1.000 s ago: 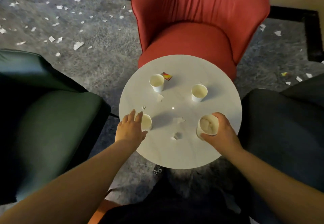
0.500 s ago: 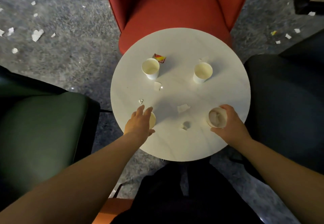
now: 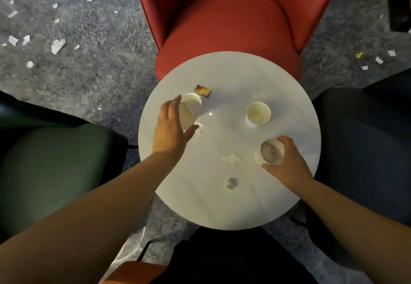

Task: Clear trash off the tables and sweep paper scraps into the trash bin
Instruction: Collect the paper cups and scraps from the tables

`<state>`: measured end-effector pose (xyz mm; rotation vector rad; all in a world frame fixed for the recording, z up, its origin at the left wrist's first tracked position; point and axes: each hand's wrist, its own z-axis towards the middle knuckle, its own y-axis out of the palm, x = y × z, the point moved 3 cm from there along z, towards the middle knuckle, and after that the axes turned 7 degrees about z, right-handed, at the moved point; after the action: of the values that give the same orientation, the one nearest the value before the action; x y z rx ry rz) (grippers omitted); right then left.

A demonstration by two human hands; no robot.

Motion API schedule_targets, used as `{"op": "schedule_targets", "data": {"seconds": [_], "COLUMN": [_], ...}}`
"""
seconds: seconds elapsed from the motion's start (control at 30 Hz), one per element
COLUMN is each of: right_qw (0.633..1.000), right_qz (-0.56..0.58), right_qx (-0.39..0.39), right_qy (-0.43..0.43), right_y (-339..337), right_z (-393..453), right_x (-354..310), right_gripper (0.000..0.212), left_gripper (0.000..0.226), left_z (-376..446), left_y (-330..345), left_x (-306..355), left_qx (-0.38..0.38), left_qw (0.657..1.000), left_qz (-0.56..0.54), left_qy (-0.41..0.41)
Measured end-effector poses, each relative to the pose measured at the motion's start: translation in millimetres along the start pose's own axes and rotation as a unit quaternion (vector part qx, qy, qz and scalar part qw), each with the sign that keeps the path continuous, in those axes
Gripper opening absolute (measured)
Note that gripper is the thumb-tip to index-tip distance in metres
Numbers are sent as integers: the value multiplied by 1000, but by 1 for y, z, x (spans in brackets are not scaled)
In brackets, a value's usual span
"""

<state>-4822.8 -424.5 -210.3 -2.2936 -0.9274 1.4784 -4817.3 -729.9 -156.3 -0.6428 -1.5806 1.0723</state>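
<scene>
Left hand now farther out, fingers round a half-hidden cup; right hand gripping stuffed cup.

Left hand and right hand forward, fingers curled in grip.

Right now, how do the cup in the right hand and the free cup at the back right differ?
The cup in the right hand has crumpled paper inside; the free cup looks empty. The right hand grips the first, tilted toward the camera; the free cup stands upright, untouched. The held cup sits nearer the table edge. Both are white paper cups.
</scene>
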Motion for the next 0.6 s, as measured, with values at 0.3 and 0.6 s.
{"op": "schedule_targets", "data": {"seconds": [0.3, 0.6], "right_qw": [1000, 997], "right_qz": [13, 59], "right_qx": [-13, 48], "right_qy": [-19, 12], "right_y": [-14, -4], "right_z": [20, 16], "right_x": [-8, -7], "right_gripper": [71, 65], "left_gripper": [82, 85], "left_z": [49, 74], "left_y": [24, 53], "left_x": [0, -11], "left_qx": [-90, -220], "left_qw": [990, 965], "left_qz": [94, 144], "left_qy": [-56, 13]}}
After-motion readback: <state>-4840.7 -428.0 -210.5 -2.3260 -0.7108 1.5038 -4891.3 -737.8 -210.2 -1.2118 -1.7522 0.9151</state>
